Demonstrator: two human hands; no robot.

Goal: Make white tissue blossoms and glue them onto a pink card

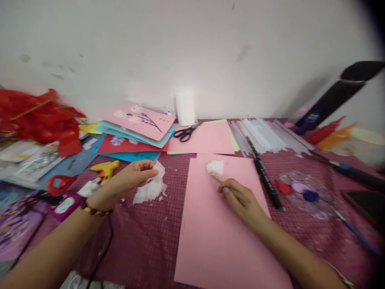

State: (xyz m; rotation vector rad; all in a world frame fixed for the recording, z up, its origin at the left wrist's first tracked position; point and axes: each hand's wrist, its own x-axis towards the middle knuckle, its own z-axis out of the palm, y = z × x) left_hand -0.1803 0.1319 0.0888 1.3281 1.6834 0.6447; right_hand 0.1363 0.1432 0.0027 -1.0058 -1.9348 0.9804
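My right hand [240, 198] pinches a thin wooden stick [215, 179]. Its tip meets the lower edge of a white, fluffy tissue-like tuft [215, 167] near the top of a pink paper sheet [210, 233]. To the left, my left hand [135, 176] is above the cloth with thumb and fingers pressed together; whatever is between them is too small to make out. Just beside and below those fingertips lie thin white tissue pieces [150, 190], with small scraps around them.
Finished-looking flower cards [141, 120], black scissors [186, 132] and a white paper roll [185, 109] stand at the back. A black marker [267, 184] and a clear paint palette [303, 192] lie right. A yellow glue gun [105, 168] with a black cord is left.
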